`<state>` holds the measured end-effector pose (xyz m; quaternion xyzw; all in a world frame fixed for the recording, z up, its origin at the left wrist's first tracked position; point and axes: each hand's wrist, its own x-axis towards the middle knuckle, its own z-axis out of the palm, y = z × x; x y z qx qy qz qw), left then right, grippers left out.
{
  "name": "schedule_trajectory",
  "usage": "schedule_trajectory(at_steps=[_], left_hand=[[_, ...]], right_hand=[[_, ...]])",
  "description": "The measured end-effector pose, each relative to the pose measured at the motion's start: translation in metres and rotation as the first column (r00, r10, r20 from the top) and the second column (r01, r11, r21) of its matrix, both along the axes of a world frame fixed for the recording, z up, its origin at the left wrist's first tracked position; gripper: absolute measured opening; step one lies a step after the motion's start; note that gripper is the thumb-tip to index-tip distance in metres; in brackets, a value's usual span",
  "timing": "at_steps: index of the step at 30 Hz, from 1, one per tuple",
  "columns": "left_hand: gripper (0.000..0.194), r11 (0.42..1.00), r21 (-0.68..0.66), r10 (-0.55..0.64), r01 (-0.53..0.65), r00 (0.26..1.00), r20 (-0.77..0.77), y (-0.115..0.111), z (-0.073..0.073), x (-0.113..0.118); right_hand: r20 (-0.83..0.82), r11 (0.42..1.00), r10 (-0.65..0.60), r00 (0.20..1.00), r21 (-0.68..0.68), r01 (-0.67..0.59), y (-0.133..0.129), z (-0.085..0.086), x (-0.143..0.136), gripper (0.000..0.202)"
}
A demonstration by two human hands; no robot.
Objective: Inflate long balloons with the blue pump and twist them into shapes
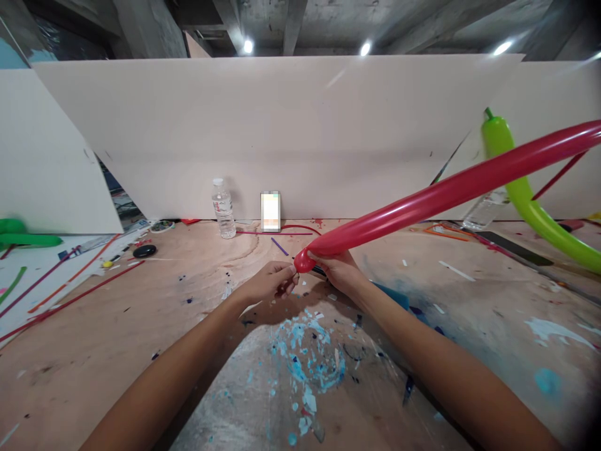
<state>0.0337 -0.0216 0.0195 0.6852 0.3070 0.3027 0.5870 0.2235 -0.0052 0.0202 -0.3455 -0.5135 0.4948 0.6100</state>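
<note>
A long, inflated red modelling balloon point(408, 212) slants up to the right and runs out of view. Close to its near end a small round bubble point(305, 262) is pinched off from the long part. My right hand point(339, 268) grips the balloon from below, just behind that bubble, with the thumb at the narrowing. At the bubble's tip my left hand point(277, 279) is closed, its thumb and fingers pinching the balloon's end. The knot or nozzle itself is too small to make out.
A water bottle point(224, 210) and a bright phone point(270, 212) stand by the white back panel point(282, 125). A green balloon point(530, 200) is at right, beside a second, tilted bottle point(483, 212). Uninflated balloons point(89, 291) and a black disc point(144, 251) lie left on the paint-stained table point(188, 351).
</note>
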Motion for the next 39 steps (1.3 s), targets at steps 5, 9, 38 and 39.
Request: schedule_trajectory(at_steps=[5, 9, 38, 39], left_hand=[[0.043, 1.000, -0.005, 0.006, -0.006, 1.000, -0.010, 0.000, -0.001, 0.000], [0.044, 1.000, -0.011, -0.003, 0.003, 1.000, -0.004, 0.000, -0.001, 0.000], [0.040, 0.999, -0.016, 0.052, -0.051, 0.996, 0.071, 0.002, 0.000, 0.000], [0.041, 0.999, -0.013, 0.046, -0.046, 0.996, 0.070, 0.001, 0.001, 0.001]], right_hand=[[-0.030, 1.000, -0.005, 1.000, -0.025, 0.004, 0.000, 0.000, -0.001, 0.031], [-0.011, 1.000, -0.022, 1.000, -0.012, 0.022, 0.001, -0.001, -0.001, 0.030], [0.104, 0.979, 0.202, 0.974, -0.041, -0.198, -0.013, 0.010, -0.009, 0.020], [0.109, 0.980, 0.197, 0.974, -0.034, -0.194, -0.013, 0.010, -0.009, 0.019]])
